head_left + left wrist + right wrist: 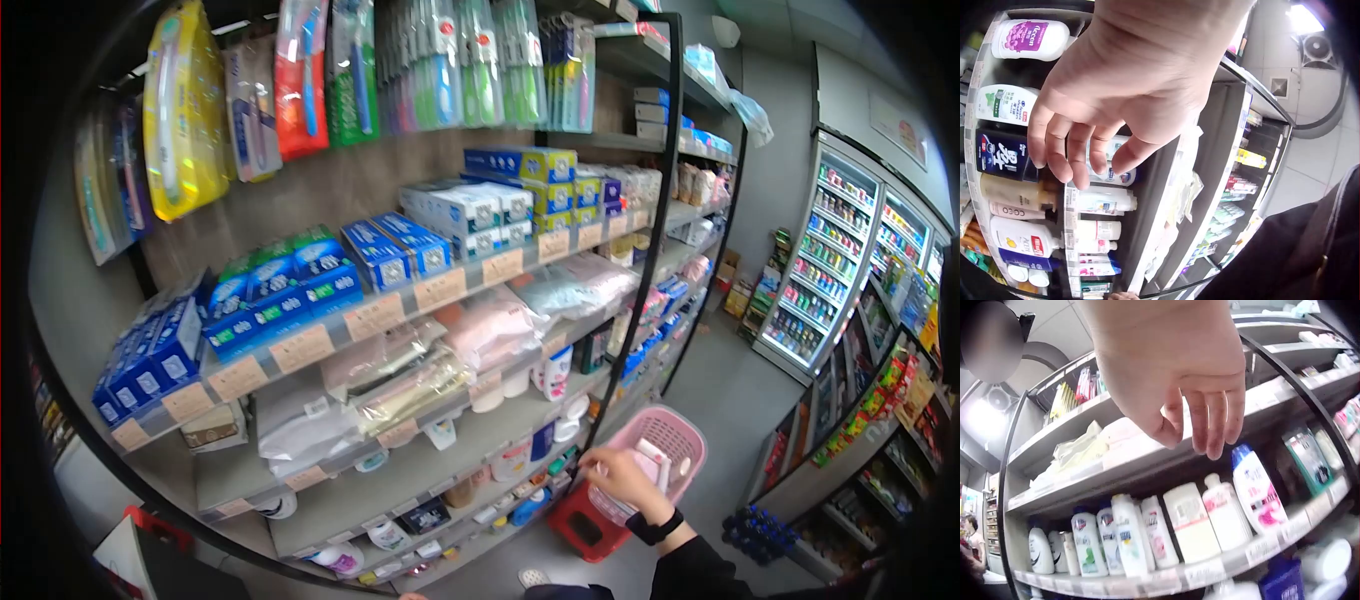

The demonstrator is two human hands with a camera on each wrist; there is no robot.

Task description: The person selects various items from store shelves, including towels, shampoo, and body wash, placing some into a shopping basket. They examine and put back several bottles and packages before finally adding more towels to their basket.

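Note:
My right hand (625,478) reaches out beside the shelf, over the pink basket (690,430). In the right wrist view its fingers (1215,425) hang loosely with nothing between them. Below them stand a white shampoo bottle with a blue cap (1259,490), a white pump-top bottle (1225,509) and a cream-coloured bottle (1192,522). My left hand (1129,87) is loosely curled and holds nothing; the head view catches only its edge at the bottom. Around it in the left wrist view are a purple-labelled bottle (1030,39), a green-labelled white bottle (1007,104) and a dark blue pack (1005,154).
Toothpaste boxes (285,285) line the shelf, with hanging toothbrush packs (190,110) above and bagged towels (495,325) below. A red stool (590,530) stands by the basket. Drinks fridges (820,255) and a snack rack (850,450) are to the right. A black shelf post (650,270) rises near the basket.

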